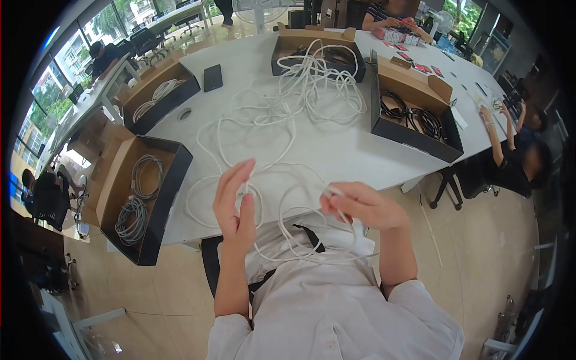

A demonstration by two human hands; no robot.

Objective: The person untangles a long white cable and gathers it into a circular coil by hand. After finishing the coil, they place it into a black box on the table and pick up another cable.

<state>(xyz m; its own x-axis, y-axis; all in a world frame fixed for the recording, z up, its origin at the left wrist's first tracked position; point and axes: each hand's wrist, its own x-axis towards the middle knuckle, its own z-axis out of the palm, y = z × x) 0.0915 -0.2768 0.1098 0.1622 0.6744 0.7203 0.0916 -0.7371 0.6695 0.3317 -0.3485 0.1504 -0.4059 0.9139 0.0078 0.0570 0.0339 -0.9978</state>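
Cable (282, 227) droops in loose loops over our lap; our right hand (366, 205) pinches it, while our left hand (234, 207) is open beside it. It looks light, bendy and slightly springy, easiest gripped where strands separate. Farther off, white coils tangle across the table (354, 150) towards an open box (288, 43).

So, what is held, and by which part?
The right hand holds the white cable by a loose stretch; whether the left hand holds it too, I cannot tell.

White short-sleeved shirt (336, 318), pale trousers.
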